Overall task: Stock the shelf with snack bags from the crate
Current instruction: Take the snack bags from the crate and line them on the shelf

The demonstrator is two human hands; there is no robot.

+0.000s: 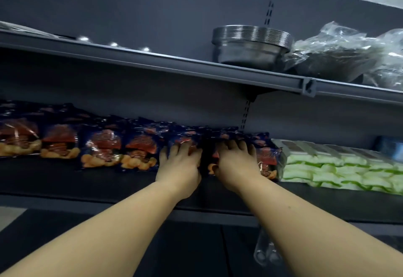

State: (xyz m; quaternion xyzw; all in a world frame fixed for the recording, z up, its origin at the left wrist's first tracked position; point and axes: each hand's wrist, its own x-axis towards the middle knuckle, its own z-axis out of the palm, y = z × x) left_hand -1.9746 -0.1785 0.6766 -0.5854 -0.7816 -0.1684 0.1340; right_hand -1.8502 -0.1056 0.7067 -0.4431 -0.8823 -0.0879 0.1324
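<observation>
Dark blue snack bags (100, 146) with red and orange print stand in a row along the back of the dark lower shelf (87, 180). My left hand (178, 163) lies spread on one bag (185, 140) near the right end of the row, fingers flat against its front. My right hand (235, 163) is on the last bag (265, 159), fingers over its face and thumb curled in at its lower left edge. Between the two hands is a narrow dark gap. The crate is out of view.
Green and white packs (327, 167) fill the shelf right of the row. The upper shelf (152, 65) hangs low overhead, carrying stacked steel bowls (250, 45) and clear plastic bags (340, 54). A clear plastic item (266, 252) sits below the shelf edge.
</observation>
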